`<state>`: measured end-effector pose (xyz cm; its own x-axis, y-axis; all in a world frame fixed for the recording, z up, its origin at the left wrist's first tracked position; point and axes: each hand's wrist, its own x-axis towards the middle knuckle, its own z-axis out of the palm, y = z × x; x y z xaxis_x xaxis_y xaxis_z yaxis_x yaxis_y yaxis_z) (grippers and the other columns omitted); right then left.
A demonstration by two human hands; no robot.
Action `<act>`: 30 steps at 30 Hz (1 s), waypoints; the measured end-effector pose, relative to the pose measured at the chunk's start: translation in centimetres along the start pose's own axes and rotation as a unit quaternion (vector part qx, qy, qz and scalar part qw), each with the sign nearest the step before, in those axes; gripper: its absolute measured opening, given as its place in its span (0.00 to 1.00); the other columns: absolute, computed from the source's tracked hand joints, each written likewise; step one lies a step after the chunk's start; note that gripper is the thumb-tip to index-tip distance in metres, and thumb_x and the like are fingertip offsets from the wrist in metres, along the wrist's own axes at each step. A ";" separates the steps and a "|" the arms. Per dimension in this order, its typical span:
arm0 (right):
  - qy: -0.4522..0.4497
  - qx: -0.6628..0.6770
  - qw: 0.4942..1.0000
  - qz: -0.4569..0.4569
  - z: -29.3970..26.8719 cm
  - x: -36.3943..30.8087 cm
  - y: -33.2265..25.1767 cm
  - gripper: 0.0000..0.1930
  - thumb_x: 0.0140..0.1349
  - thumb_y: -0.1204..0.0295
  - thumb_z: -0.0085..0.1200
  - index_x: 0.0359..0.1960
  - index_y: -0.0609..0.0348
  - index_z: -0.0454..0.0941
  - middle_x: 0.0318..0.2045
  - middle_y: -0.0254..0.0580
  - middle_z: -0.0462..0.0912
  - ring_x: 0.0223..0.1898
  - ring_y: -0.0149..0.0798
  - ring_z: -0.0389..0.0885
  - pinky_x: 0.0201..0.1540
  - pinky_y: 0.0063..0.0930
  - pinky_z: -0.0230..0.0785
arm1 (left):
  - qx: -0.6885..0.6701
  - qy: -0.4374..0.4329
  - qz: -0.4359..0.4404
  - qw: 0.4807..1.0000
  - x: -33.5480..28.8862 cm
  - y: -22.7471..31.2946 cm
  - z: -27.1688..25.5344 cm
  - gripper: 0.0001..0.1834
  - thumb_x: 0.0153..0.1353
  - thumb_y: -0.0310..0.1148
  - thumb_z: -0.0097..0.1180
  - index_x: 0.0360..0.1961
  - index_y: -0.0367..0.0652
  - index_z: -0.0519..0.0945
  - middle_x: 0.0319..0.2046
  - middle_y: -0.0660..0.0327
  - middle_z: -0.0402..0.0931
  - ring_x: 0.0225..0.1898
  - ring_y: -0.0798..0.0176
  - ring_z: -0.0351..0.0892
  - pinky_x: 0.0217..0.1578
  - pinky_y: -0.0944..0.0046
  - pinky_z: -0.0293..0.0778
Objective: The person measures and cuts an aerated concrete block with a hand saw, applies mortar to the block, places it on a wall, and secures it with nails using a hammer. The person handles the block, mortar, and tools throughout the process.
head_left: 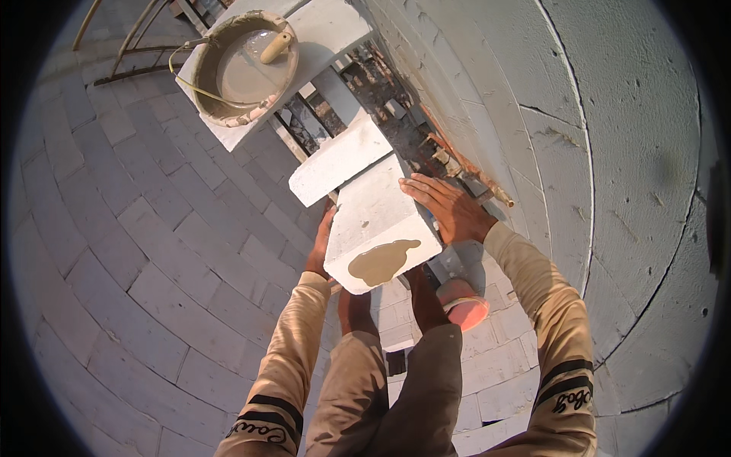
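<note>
A pale, light concrete block (371, 199) is held between my two hands, tilted in front of my legs. Its near end face carries a smear of wet grey mortar (381, 263). My left hand (323, 238) presses on the block's left side, most of its fingers hidden beneath the edge. On the other side my right hand (448, 204) grips it, fingertips lying over the top right edge. Just beyond, a second pale block (343, 161) lies across the far end of the held one.
A round basin (202, 84) of wet mortar, with a wooden-handled tool (275, 47) in it, sits on a white slab (335, 30) farther off. Block walls rise at left (152, 305) and right (640, 190). Planks and rubble (396, 99) lie between. A reddish container (467, 311) stands by my feet.
</note>
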<state>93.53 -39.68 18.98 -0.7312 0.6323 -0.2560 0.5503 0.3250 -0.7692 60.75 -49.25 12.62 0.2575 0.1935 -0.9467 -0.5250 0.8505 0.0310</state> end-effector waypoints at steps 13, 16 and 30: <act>0.122 0.146 0.982 -0.010 -0.8 -4.5 -6.2 0.37 0.56 0.69 0.65 0.67 0.69 0.65 0.64 0.61 0.72 0.69 0.61 0.68 0.72 0.52 0.62 | 0.046 -0.036 -0.066 0.996 -4.3 1.3 1.3 0.37 0.66 0.63 0.56 0.65 0.46 0.76 0.56 0.52 0.79 0.51 0.52 0.83 0.52 0.54 0.79; 0.166 0.163 0.973 -0.006 -3.9 -8.1 -13.3 0.35 0.53 0.77 0.63 0.66 0.68 0.67 0.64 0.61 0.72 0.69 0.62 0.68 0.71 0.53 0.62 | 0.123 -0.033 -0.038 0.991 -12.4 1.9 4.4 0.33 0.67 0.61 0.55 0.61 0.48 0.78 0.51 0.54 0.81 0.49 0.54 0.83 0.51 0.56 0.79; 0.464 0.158 0.868 -0.073 -29.5 -27.4 -56.0 0.50 0.47 0.57 0.75 0.69 0.65 0.62 0.63 0.59 0.74 0.67 0.59 0.72 0.75 0.59 0.52 | 0.575 -0.186 0.066 0.794 -58.7 11.2 28.1 0.30 0.67 0.55 0.54 0.56 0.39 0.80 0.47 0.57 0.83 0.45 0.62 0.82 0.48 0.62 0.78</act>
<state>94.66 -54.40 86.34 -0.0625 0.9430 0.3268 0.2337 0.3321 -0.9138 62.58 -37.32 77.52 0.5959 0.2672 -0.7573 0.4646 0.6544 0.5966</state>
